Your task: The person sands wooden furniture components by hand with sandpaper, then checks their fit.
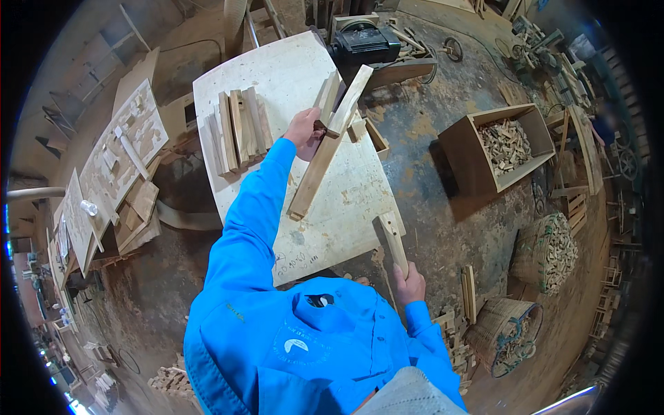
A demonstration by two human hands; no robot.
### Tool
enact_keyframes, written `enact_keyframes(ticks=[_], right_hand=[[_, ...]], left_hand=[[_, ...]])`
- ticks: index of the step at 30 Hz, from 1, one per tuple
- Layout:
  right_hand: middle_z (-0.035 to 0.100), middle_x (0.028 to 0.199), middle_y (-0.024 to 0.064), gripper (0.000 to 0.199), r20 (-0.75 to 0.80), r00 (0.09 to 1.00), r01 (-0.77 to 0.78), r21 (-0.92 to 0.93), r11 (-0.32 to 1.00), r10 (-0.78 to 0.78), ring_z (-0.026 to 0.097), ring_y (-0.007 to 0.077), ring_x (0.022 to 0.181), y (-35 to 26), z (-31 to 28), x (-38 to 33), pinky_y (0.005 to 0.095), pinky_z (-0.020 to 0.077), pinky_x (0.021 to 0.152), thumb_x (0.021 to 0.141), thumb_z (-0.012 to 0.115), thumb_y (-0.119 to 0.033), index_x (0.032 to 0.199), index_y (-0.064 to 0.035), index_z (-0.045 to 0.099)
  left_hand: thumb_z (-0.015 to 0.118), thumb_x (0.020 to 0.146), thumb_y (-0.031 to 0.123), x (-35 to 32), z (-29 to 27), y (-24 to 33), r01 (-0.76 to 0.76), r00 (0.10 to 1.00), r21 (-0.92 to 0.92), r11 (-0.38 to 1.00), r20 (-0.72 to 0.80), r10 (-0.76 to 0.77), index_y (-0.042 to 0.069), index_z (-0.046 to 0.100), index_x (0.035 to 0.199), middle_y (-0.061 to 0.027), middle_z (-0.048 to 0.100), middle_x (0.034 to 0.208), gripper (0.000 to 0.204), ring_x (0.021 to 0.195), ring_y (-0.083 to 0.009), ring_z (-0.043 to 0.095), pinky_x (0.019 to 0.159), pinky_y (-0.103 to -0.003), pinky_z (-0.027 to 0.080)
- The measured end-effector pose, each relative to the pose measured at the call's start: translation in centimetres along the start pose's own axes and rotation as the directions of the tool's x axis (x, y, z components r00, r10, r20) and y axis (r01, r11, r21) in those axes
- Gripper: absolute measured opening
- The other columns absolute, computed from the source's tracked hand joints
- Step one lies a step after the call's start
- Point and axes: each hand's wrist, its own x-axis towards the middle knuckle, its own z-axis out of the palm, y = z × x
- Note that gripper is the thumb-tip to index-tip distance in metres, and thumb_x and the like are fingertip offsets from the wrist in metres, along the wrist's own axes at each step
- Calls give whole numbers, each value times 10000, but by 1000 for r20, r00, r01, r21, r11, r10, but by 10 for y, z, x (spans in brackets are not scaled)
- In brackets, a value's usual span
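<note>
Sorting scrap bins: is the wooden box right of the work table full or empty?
Partly full: the wooden box lies tipped toward the camera, small wood offcuts heaped inside.

Landmark worktable (pixel 290 76): stack of wooden slats (pixel 236 129) lies on its left part, long wooden piece (pixel 325 149) on its middle, motor (pixel 363 45) behind its far edge, box of wood offcuts (pixel 498 146) to its right, two woven baskets (pixel 546 252) right-front on floor.
</note>
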Motion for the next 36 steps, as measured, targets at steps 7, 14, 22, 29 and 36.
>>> enact_keyframes(ticks=[7, 14, 22, 29, 36], right_hand=[[734, 811, 198, 420, -26, 999, 21, 30, 999, -20, 751, 376, 763, 10, 4, 0, 475, 555, 671, 1027, 632, -441, 1145, -40, 676], [723, 767, 174, 417, -31, 999, 32, 1, 999, -32, 744, 349, 714, 11, 5, 0, 459, 554, 647, 1030, 631, -437, 1150, -41, 675], [724, 769, 178, 399, -70, 994, 79, -11, 997, -79, 740, 364, 724, 10, 5, -3, 464, 551, 659, 1026, 640, -414, 1141, -33, 669], [743, 955, 255, 416, -3, 1000, -22, -2, 1000, 22, 709, 480, 913, 4, -1, -3, 550, 550, 770, 1012, 642, -448, 1168, -63, 674], [740, 949, 260, 422, -28, 999, 27, -20, 999, -27, 705, 490, 914, 7, 4, -1, 563, 546, 767, 1016, 633, -466, 1174, -76, 664]], left_hand=[[664, 1046, 287, -7, 0, 10, 11, 999, 199, 980, -52, 0, -49, 624, 1313, -82, 692, 921, 432, 722, -134, 647, 649, -299, 571], [625, 1070, 214, 1, 0, -1, -93, 996, 45, 995, 13, 92, 6, 522, 1529, -94, 698, 924, 514, 697, -123, 631, 643, -298, 563], [638, 1034, 268, 10, 11, -8, -143, 979, 432, 891, -74, 192, 95, 596, 1479, -201, 724, 1041, 480, 873, -283, 710, 808, -414, 589], [643, 1002, 357, -1, 27, 6, -112, 935, 808, 578, -110, 336, 103, 695, 1364, -227, 682, 1215, 445, 1101, -437, 671, 977, -491, 537], [638, 1002, 364, 16, 30, 21, -111, 868, 833, 542, -185, 461, 147, 755, 1286, -209, 693, 1193, 376, 1117, -412, 671, 995, -476, 531]])
